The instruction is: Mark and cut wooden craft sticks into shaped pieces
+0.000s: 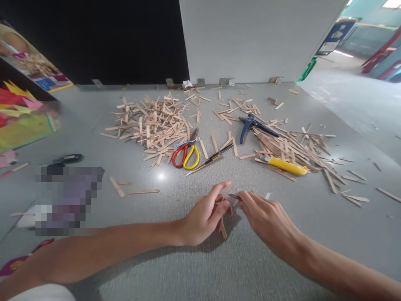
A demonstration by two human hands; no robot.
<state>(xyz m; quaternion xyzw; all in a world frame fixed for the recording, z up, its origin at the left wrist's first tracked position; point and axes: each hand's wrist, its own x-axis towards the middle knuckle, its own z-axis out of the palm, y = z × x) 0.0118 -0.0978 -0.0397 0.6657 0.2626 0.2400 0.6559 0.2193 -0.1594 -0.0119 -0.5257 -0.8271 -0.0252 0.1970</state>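
Near the middle of the head view, my left hand (208, 215) is closed around a wooden stick (223, 230), whose lower end pokes out below the fingers. Just to its right, my right hand (266, 215) pinches a small dark reddish tool (234, 196) with its tip pointing at the left hand. Most of that tool is hidden in the fingers. Beyond the hands lie scissors (185, 155) with a red and a yellow handle, a thin black and gold pointed tool (213, 159), and a yellow-handled cutter (286, 166).
A large heap of short sticks (153, 123) lies at the back left, and longer strips (282, 146) lie at the right beside dark blue pliers (252, 125). A black and white panel (244, 42) stands behind. Colourful paper (23, 121) is at the far left.
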